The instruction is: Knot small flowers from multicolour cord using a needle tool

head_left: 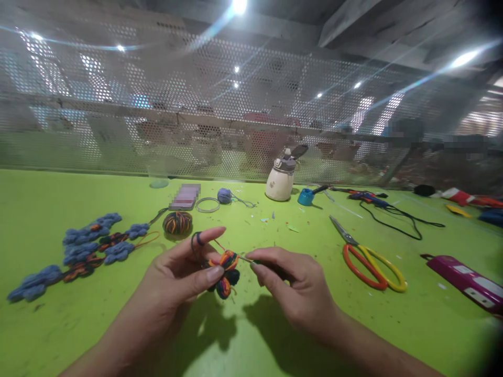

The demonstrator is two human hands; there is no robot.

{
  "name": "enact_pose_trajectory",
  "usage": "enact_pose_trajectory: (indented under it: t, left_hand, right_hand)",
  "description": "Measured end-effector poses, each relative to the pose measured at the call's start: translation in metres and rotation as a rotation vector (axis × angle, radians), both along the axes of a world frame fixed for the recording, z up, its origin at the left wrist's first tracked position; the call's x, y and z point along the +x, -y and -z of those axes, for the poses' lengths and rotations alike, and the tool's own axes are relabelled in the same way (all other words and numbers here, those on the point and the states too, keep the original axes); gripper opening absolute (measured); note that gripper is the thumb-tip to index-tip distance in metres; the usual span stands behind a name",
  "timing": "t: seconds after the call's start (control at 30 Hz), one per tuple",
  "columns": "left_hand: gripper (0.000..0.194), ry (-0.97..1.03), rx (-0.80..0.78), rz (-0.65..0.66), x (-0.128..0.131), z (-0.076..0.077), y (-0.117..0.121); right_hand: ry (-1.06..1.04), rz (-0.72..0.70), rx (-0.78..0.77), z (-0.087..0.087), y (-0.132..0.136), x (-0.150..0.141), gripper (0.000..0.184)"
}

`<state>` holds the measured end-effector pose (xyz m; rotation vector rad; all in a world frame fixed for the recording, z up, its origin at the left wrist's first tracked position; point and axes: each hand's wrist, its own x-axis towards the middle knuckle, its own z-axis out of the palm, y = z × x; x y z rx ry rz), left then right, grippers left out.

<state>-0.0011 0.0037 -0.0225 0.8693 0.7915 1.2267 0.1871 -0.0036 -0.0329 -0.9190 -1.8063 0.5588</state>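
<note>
My left hand (183, 277) pinches a small multicoloured crocheted flower (223, 283) between thumb and fingers, and yarn loops round its raised index finger. In my right hand (298, 283) is a thin crochet hook (245, 258), its tip at the flower's upper edge; most of the handle is hidden in the fingers. Behind the left hand lies a ball of dark multicoloured yarn (177, 224). Finished blue flowers (80, 254) and dark orange flowers (82, 268) lie on the table to the left.
Orange-and-yellow-handled scissors (365, 262) and a purple device (466, 283) lie right. Further back are a cream bottle (280, 183), a blue pot (305, 197), a blue yarn ball (224, 196), a phone (184, 198) and a glue gun (369, 198). A perforated screen (220, 120) borders the green table.
</note>
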Motion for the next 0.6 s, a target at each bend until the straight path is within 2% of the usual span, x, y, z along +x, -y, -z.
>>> enact_pose_trajectory:
  t: [0.23,0.33,0.6]
  left_hand:
    - [0.035,-0.002,0.028,-0.042,0.002,-0.003,0.001]
    - [0.032,0.004,0.003,-0.072,0.001,-0.004,0.002]
    - [0.027,0.033,-0.142,0.011,-0.007,-0.01,0.004]
  right_hand:
    - [0.169,-0.016,0.226,-0.003,-0.004,0.012,0.02]
    - [0.182,-0.036,0.236,-0.006,-0.004,0.015,0.019]
    - [0.206,-0.113,0.244,-0.015,-0.005,0.02,0.018]
